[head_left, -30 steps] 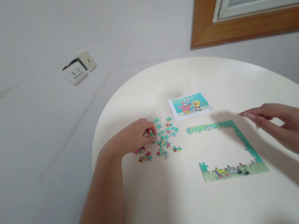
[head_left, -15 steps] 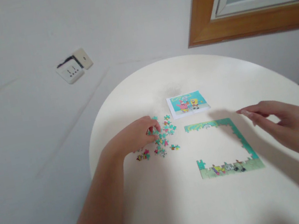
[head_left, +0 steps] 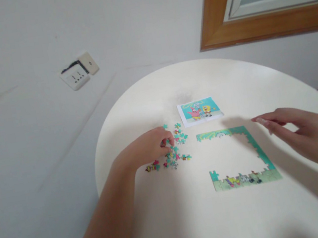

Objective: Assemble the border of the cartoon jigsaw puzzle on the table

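Observation:
My left hand [head_left: 153, 146] reaches over a loose pile of small jigsaw pieces [head_left: 172, 157], mostly teal with bits of pink and yellow. Its fingers curl down among the pieces with the thumb apart from them, and I see no piece held. On the right, my right hand [head_left: 303, 127] hovers above the table, thumb and fingertips close together, with nothing visible between them. Below and left of it lies a partly joined puzzle border [head_left: 260, 152]: top, right and bottom edges are linked, with a short corner piece at lower left.
A printed cartoon picture [head_left: 200, 110] lies flat behind the puzzle border. Everything rests on a round white table [head_left: 176, 221] against a wall. A wall socket [head_left: 75, 76] is at upper left and a wood-framed window [head_left: 268, 25] at upper right.
My left hand has shifted slightly to the right and nearer over the pile, and some pieces by it have moved a little. My right hand and the border stay put.

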`<act>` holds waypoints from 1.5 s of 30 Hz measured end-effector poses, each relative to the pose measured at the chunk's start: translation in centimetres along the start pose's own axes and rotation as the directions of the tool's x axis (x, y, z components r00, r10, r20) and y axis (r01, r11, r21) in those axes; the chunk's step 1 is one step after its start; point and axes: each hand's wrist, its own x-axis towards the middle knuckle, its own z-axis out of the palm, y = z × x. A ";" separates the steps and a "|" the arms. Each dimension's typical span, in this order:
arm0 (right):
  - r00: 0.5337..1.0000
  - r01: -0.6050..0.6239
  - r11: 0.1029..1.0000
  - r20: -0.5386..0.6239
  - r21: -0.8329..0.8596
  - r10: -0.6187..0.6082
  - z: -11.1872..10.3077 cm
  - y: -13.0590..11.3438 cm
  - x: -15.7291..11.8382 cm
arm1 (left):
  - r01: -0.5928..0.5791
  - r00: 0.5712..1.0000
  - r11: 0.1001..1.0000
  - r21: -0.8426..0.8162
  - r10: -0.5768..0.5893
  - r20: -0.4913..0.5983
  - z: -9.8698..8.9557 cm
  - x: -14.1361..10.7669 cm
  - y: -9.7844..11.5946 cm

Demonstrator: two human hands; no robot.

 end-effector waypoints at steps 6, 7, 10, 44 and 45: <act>1.000 -0.005 1.000 0.013 -0.015 0.006 -0.2 -0.1 0.0 | 0.066 0.995 0.998 0.009 -0.065 -0.076 -0.8 -0.6 -0.8; 1.000 -0.004 1.000 0.012 -0.016 0.004 -0.2 -0.1 0.0 | 0.095 0.991 0.995 0.014 -0.093 -0.101 -1.0 -0.6 -1.1; 1.000 0.002 1.000 0.012 -0.017 -0.002 -0.2 -0.1 -0.1 | 0.113 0.986 0.993 0.022 -0.110 -0.125 -1.2 -0.8 -1.4; 1.000 0.000 1.000 0.020 -0.014 0.000 0.0 0.0 0.0 | 0.171 0.982 0.985 -0.003 -0.171 -0.077 -0.9 -0.9 -1.4; 1.000 -0.001 1.000 0.021 -0.012 0.001 0.0 0.0 -0.1 | 0.167 0.982 0.986 -0.001 -0.167 -0.087 -0.9 -0.9 -1.4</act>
